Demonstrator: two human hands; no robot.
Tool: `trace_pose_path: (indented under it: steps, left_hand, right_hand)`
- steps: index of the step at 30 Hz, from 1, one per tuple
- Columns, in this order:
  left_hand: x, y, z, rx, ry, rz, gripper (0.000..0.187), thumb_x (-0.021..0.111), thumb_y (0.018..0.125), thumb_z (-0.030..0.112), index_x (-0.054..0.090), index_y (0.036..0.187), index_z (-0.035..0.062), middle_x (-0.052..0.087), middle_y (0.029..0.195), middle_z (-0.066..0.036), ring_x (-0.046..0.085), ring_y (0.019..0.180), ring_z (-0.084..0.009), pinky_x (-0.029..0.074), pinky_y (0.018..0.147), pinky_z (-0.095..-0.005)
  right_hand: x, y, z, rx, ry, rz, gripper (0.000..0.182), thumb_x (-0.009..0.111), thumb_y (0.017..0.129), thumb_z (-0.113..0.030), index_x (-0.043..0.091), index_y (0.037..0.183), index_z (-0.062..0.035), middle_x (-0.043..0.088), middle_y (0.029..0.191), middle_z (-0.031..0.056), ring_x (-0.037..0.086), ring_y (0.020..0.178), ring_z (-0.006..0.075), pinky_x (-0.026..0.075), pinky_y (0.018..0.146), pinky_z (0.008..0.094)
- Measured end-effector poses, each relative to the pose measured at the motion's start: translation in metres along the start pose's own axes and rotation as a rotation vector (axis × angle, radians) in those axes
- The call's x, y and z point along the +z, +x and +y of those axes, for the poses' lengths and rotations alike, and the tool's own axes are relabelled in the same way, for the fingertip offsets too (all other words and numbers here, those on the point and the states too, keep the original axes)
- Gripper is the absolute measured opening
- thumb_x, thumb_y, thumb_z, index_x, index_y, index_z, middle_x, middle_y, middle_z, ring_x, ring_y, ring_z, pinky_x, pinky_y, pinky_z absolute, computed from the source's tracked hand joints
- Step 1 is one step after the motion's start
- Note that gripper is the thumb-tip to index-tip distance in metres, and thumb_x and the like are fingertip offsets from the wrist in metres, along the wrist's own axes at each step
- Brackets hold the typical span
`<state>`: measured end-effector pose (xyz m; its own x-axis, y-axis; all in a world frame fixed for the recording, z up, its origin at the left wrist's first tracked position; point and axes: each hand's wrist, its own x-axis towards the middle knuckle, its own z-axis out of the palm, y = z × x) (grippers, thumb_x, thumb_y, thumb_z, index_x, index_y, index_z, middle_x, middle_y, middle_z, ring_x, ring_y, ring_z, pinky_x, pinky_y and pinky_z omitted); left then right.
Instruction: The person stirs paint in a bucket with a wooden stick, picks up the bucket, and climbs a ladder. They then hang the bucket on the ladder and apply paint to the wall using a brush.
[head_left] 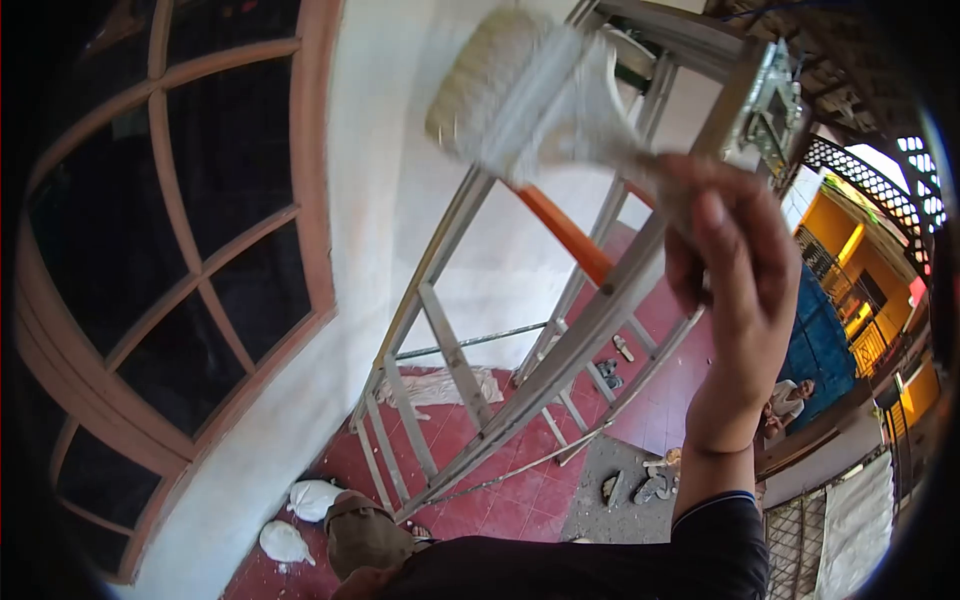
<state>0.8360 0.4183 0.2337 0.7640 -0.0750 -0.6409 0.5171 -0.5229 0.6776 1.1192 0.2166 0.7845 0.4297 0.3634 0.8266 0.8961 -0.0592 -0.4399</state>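
Note:
My right hand (728, 225) is raised at the upper right, its fingers wrapped round the thin handle of a wide paintbrush (535, 100). The brush has pale, whitish bristles pointing to the upper left and is slightly blurred. Behind it in this view stands an aluminium stepladder (560, 370) with an orange brace (565, 235). The white wall (410, 200) lies beyond the bristles. My left hand is out of the picture.
A brown-framed window (315, 180) fills the left. On the red tiled floor (520, 480) are white bags (286, 543) and a crumpled cloth (445, 390). A person's cap (368, 535) shows at the bottom; another person (790, 403) is at the far right. Footwear (650, 488) lies on grey ground.

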Motion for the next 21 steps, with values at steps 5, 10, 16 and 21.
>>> trace_pose_path:
  steps: [5,10,16,21]
  left_hand:
    - [-0.036,0.018,0.032,0.038,0.111,-0.064,0.062,0.043,0.097,0.055,0.07,0.106,0.0,0.069,0.106,-0.025,0.066,0.103,-0.0393,0.049,0.092,-0.0462]
    - [-0.065,0.036,0.058,0.087,0.208,-0.1,0.064,0.043,0.097,0.057,0.07,0.105,-0.0004,0.068,0.105,-0.026,0.066,0.102,-0.0398,0.049,0.092,-0.0459]
    - [-0.082,0.093,0.043,0.186,0.352,-0.066,0.071,0.042,0.095,0.064,0.071,0.099,-0.0016,0.069,0.096,-0.026,0.068,0.095,-0.0403,0.05,0.086,-0.0453]
    - [-0.095,0.096,0.056,0.095,0.238,-0.105,0.068,0.045,0.096,0.063,0.072,0.093,0.0001,0.07,0.087,-0.022,0.069,0.085,-0.036,0.051,0.08,-0.0445]
  right_hand:
    - [-0.048,0.102,0.009,-0.232,-0.222,0.141,0.032,0.056,0.101,-0.027,0.062,0.129,-0.0125,0.054,0.07,-0.0035,0.038,0.051,0.0007,0.025,0.044,0.0187]
    - [-0.078,0.17,-0.012,-0.319,-0.244,0.181,0.023,0.053,0.104,-0.019,0.065,0.116,-0.004,0.055,0.075,-0.0012,0.047,0.062,0.0066,0.038,0.056,0.0241]
    - [-0.119,0.231,0.019,-0.319,-0.277,0.244,0.025,0.053,0.104,-0.021,0.066,0.118,-0.0052,0.066,0.094,0.001,0.058,0.068,0.0086,0.049,0.065,0.0223]
    - [-0.129,0.249,0.042,-0.137,-0.287,0.168,0.028,0.054,0.103,-0.025,0.066,0.121,-0.0078,0.066,0.094,0.0011,0.058,0.067,0.0093,0.05,0.064,0.0244]
